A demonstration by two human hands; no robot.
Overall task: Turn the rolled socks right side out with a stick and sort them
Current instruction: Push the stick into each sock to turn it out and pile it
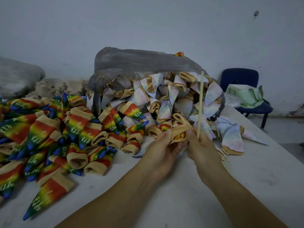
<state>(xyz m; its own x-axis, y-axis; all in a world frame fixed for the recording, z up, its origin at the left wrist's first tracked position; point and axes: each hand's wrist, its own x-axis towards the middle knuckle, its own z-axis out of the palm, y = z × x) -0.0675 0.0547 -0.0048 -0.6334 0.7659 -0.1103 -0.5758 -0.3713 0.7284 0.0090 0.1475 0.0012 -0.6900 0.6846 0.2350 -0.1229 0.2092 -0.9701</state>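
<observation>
Both of my hands hold one rolled sock (178, 133) with a tan cuff and an orange inside, just above the table. My left hand (162, 145) grips its left side. My right hand (199, 145) pinches its right edge and also holds a thin wooden stick (200, 102) that points straight up. Behind them, a heap of pale inside-out socks (164, 99) spills from a grey plastic bag (139, 63). On the left lies a pile of rainbow socks (49, 137) with lettering, right side out.
The white table (164, 186) runs to an edge on the right. A few pale socks (233, 139) lie loose near that edge. A blue chair (240, 79) holding a green bag (246, 96) stands beyond. A grey sack (18, 74) and beige cloth sit at the back left.
</observation>
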